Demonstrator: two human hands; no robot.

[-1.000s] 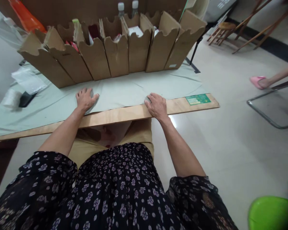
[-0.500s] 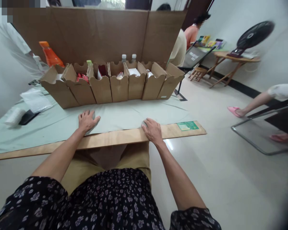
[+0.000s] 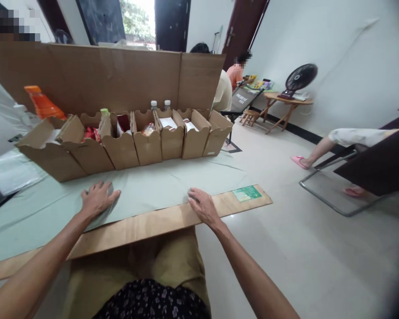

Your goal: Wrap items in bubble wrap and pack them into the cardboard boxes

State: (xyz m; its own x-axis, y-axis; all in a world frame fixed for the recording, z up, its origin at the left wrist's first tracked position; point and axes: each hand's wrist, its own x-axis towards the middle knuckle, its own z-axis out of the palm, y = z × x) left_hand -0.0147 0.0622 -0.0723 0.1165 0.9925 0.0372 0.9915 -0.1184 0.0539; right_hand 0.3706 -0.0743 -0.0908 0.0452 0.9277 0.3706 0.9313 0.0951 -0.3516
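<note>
My left hand (image 3: 98, 200) rests on the pale green cloth (image 3: 153, 186) with its fingers spread, holding nothing. Further right, my right hand (image 3: 202, 204) lies at the cloth's edge, partly over the bare wooden board (image 3: 159, 217); its fingers stretch forward and nothing shows in them. Beyond both hands stands a row of cardboard bins (image 3: 121, 148). Red packets (image 3: 91, 134) show in one bin, a clear-wrapped item (image 3: 148, 129) in another, and a white box (image 3: 168, 123) in a third.
An orange bottle (image 3: 43, 104) leans at the left behind the bins, before a tall cardboard panel (image 3: 119, 73). Clear plastic bags (image 3: 15, 170) lie on the left. A fan (image 3: 299, 79) stands on a wooden side table (image 3: 279, 98). Other people sit at the back and at right.
The view has turned to the right and upward, so the table and bins sit lower and further left. Both hands stay flat on the table.
</note>
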